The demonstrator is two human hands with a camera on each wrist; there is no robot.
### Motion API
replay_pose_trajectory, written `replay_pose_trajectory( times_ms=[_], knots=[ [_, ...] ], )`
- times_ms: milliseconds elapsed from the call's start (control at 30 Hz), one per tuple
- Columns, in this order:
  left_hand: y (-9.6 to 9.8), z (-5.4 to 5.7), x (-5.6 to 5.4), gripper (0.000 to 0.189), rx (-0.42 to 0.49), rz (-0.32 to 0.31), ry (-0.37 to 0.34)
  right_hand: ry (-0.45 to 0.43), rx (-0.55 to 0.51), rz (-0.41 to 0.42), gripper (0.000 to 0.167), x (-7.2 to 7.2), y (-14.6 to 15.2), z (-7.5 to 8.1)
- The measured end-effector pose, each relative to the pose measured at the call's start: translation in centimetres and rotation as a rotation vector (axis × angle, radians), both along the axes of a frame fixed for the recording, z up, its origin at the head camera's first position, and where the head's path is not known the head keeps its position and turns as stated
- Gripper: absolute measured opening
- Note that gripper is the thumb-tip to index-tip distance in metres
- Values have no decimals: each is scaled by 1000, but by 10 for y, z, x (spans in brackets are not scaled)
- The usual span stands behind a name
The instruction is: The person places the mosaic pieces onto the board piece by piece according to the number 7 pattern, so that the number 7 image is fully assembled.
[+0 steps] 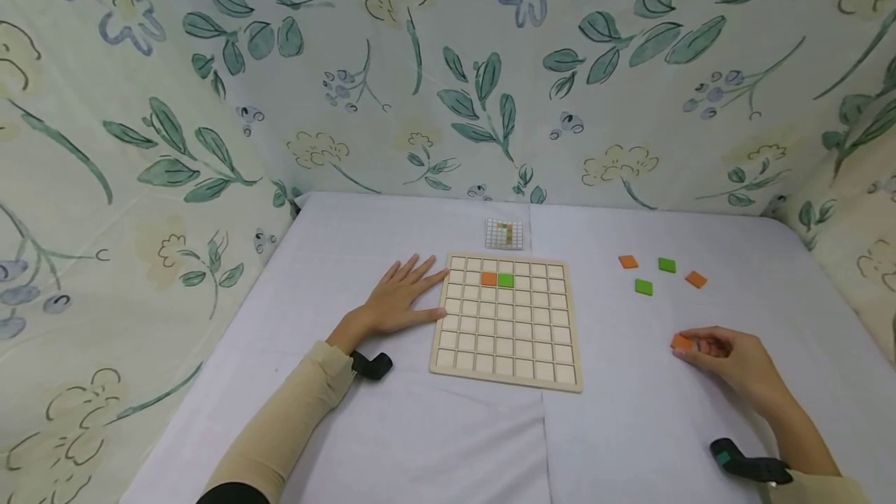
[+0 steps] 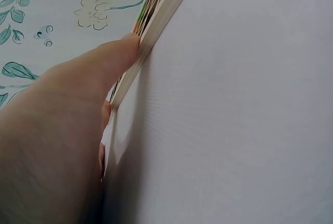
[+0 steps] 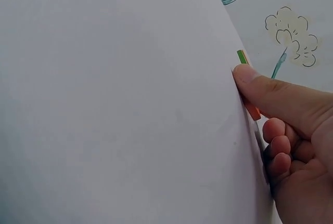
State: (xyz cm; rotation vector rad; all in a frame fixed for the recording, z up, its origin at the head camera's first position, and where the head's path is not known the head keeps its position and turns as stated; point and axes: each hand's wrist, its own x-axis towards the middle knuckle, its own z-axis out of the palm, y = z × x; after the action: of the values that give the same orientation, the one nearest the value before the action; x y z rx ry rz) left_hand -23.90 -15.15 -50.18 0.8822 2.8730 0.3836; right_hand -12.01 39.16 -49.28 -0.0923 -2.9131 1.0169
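A wooden grid board [image 1: 505, 381] lies mid-table, with an orange tile [image 1: 488, 279] and a green tile [image 1: 505, 280] side by side in its second row. My left hand [image 1: 395, 298] rests at the board's left edge, fingers spread and straight; in the left wrist view the thumb [image 2: 122, 50] touches the board's side. To the right of the board, my right hand [image 1: 735, 360] pinches an orange square tile [image 1: 682, 342] between thumb and forefinger, low over the cloth. The right wrist view shows the other fingers [image 3: 280, 145] curled in beneath it.
Beyond the board lies a small pattern card [image 1: 504, 234] with a coloured grid. Loose tiles are scattered at right: orange [image 1: 628, 262], green [image 1: 667, 264], green [image 1: 644, 287] and orange [image 1: 696, 279]. Floral fabric [image 1: 420, 99] rises behind the white-covered table [image 1: 392, 442].
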Motion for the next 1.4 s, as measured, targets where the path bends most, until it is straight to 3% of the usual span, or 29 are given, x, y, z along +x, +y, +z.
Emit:
replay_pose_trajectory(
  times_ms=[267, 867, 1400],
  knots=[
    [0, 1, 0, 82, 9, -6, -1, 40, 7, 28, 34, 2, 1, -1],
    [0, 2, 1, 82, 13, -9, 6, 3, -1, -13, 47, -2, 0, 4],
    [0, 0, 0, 83, 18, -12, 1, 100, -46, 90, 36, -23, -27, 36]
  ],
)
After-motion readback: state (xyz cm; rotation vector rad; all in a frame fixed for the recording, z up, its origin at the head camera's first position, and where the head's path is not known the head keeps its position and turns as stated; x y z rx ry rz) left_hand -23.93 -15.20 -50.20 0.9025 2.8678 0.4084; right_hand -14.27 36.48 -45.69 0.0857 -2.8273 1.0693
